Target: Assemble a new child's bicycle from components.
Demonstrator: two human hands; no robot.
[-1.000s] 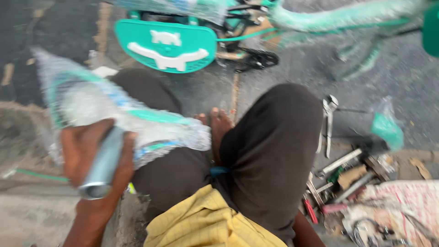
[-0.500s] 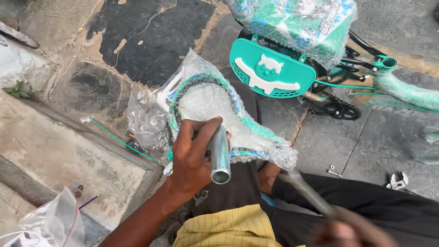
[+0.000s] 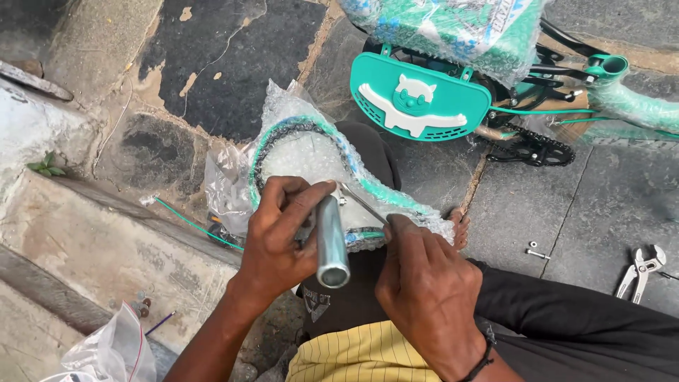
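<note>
I see a bubble-wrapped wheel (image 3: pixel 311 152) lying on my knee. My left hand (image 3: pixel 283 237) grips a metal tube (image 3: pixel 331 240). My right hand (image 3: pixel 424 283) pinches a thin metal tool (image 3: pixel 361 201) against the wheel. Pliers (image 3: pixel 640 269) lie on the stone floor (image 3: pixel 608 205).

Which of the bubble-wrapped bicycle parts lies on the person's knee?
The small wheel, wrapped in clear film, lies on the knee by both hands. The other wrapped part, the teal frame, stands farther off behind the teal basket.

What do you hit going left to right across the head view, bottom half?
Clear plastic bag → left hand → metal tube → right hand → small bolts → pliers.
</note>
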